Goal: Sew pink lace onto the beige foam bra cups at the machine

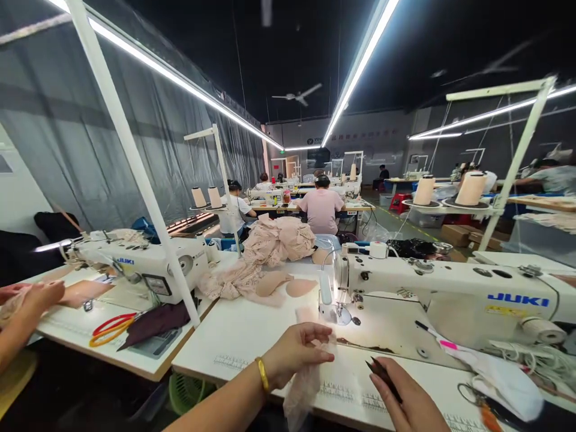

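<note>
My left hand (pixel 294 351), with a gold bangle on the wrist, pinches a thin, pale pink piece of sheer fabric (pixel 303 384) that hangs over the front edge of the white table (pixel 243 336). My right hand (pixel 405 399) is closed on a small dark tool, likely thread snips (pixel 382 372), its tips pointing toward the fabric. Both hands are in front of the needle area of a white Juki sewing machine (pixel 450 288).
A heap of pink lace fabric and bra cups (pixel 270 258) lies behind the machine. To the left a co-worker's hands (pixel 31 300) work at a second Juki machine (pixel 144 261); orange-red rings (pixel 110 330) lie there. Thread cones (pixel 470 189) and seated workers (pixel 321 207) are beyond.
</note>
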`<state>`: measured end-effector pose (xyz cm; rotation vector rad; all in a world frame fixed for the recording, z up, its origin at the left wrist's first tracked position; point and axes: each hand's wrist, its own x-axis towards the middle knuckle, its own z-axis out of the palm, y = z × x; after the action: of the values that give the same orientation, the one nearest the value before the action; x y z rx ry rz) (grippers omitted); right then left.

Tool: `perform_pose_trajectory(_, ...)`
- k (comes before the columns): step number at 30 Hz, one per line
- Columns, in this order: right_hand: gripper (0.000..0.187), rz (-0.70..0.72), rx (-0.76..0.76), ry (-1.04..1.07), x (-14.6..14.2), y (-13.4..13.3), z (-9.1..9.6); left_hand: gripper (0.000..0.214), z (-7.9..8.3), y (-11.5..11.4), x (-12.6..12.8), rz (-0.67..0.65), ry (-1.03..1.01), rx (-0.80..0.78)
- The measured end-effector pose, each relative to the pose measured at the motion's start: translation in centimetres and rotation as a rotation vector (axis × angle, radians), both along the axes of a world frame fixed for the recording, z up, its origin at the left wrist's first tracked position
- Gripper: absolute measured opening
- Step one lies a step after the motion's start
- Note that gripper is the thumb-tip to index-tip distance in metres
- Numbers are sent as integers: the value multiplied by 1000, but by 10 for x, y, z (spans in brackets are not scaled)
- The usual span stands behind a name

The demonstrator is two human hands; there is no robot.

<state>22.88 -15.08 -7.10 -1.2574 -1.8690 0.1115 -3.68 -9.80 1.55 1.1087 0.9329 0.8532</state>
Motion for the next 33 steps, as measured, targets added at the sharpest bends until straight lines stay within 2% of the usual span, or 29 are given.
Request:
perform_pose_trajectory(3,23,13,197,-160,-9,-3,19,76,3,-4,12,-59,29,-30)
perform_pose_trajectory(5,23,-14,270,-231,-19,-1,25,79,3,-4,15,-103,36,-68)
perform_pose_trajectory(10,29,-107,355,-327,-39,12,26,80,-6,-2,25,-129,61,-91)
perform_pose_trajectory(12,29,-102,365,-348,-39,15,22,80,-8,0,28,-142,41,-94)
perform_pose_trajectory(14,28,-79,324,-330,-32,15,16,82,-5,4,25,-172,24,-106)
perform_pose_trajectory(17,26,-41,201,-280,-13,12,8,79,18,14,5,-206,80,-85)
perform_pose_trajectory(21,21,-84,54,-214,12,8,6,65,60,29,-37,-98,255,51)
perform_pose_trajectory(23,20,-94,-31,-198,20,5,7,56,71,34,-56,-20,411,170)
perform_pose_trajectory(25,18,-58,-138,-216,28,1,6,45,71,37,-71,145,656,410)
perform_pose_trajectory(27,17,-1,-254,-248,40,-3,3,39,62,39,-76,319,889,685)
perform_pose_trajectory(28,18,8,-304,-258,47,-5,1,37,54,39,-73,336,954,780)
perform_pose_trajectory(29,20,-13,-334,-263,53,-6,0,35,45,40,-65,279,983,843)
perform_pose_trajectory(30,23,-70,-348,-263,60,-6,-2,34,35,41,-52,152,976,874)
perform_pose_trajectory(32,27,-233,-351,-263,68,-4,-3,37,16,44,-17,-204,929,912)
perform_pose_trajectory(33,28,-301,-348,-267,69,-3,-3,41,7,47,3,-315,948,943)
